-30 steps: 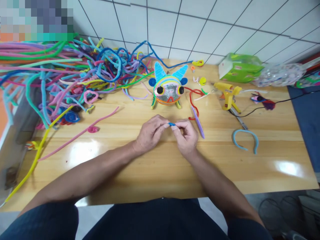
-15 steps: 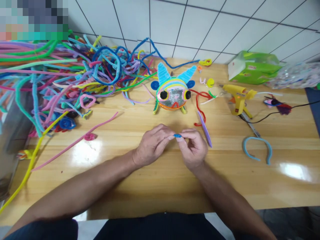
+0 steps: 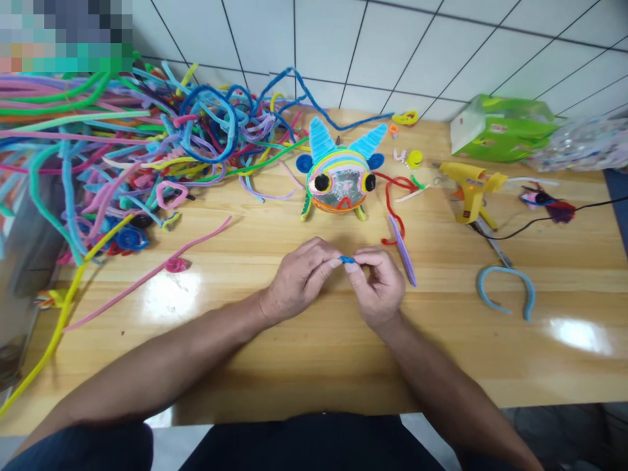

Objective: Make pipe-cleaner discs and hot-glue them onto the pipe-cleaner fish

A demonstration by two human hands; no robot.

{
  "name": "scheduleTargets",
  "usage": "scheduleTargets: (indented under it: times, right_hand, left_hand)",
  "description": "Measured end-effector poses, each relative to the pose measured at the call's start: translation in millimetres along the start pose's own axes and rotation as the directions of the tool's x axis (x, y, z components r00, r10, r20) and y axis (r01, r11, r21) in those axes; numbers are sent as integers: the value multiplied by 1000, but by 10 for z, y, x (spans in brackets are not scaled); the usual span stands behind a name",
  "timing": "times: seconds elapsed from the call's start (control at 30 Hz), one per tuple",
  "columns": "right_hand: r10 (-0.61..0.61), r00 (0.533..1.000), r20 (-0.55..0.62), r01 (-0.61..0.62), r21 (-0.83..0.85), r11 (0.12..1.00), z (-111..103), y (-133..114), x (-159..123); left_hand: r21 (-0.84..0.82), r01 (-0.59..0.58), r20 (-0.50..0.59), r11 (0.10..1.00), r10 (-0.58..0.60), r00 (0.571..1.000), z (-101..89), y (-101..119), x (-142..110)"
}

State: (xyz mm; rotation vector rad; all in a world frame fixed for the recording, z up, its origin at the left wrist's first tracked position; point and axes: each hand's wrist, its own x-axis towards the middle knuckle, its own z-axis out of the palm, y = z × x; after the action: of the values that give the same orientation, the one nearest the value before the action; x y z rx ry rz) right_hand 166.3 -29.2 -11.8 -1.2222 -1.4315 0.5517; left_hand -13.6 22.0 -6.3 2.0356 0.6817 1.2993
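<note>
My left hand (image 3: 298, 278) and my right hand (image 3: 377, 284) meet over the middle of the wooden table (image 3: 294, 340). Between their pinched fingertips sits a short blue pipe-cleaner piece (image 3: 348, 260), most of it hidden by the fingers. Just beyond the hands stands a round pipe-cleaner creature (image 3: 338, 180) with light-blue horns, dark-blue ears and big black eyes. A purple pipe-cleaner strip (image 3: 403, 250) lies right of my right hand, beside a red bent one (image 3: 391, 203).
A big tangle of coloured pipe cleaners (image 3: 112, 144) fills the table's left. A yellow glue gun (image 3: 468, 186) with its black cord, a light-blue curved piece (image 3: 505, 291), a green box (image 3: 498, 127) and a plastic bag (image 3: 579, 147) sit to the right. A tiled wall rises behind.
Both hands stay together pinching the blue piece, fingers shifting slightly. The view itself has drifted a little; nothing on the table has moved.
</note>
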Motion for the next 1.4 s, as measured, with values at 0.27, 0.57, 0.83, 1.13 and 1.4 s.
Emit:
scheduleTargets:
  times: [0.27, 0.57, 0.83, 1.13, 1.4]
  right_hand:
    - [105, 994, 19, -106, 56, 993, -1, 4, -40]
    - [179, 984, -11, -177, 114, 978, 7, 43, -58]
    - [143, 990, -1, -142, 136, 981, 27, 29, -21]
    - [114, 992, 45, -119, 109, 987, 8, 35, -8]
    - [101, 993, 56, -107, 106, 989, 14, 17, 6]
  left_hand:
    - [-26, 78, -21, 997, -79, 997, 27, -11, -4]
    - [-42, 140, -11, 989, -141, 990, 34, -23, -3]
    - [-66, 161, -16, 985, -162, 987, 40, -36, -10]
    - [-70, 161, 20, 984, -160, 987, 30, -29, -6]
    - [-70, 160, 39, 985, -158, 987, 18, -15, 16]
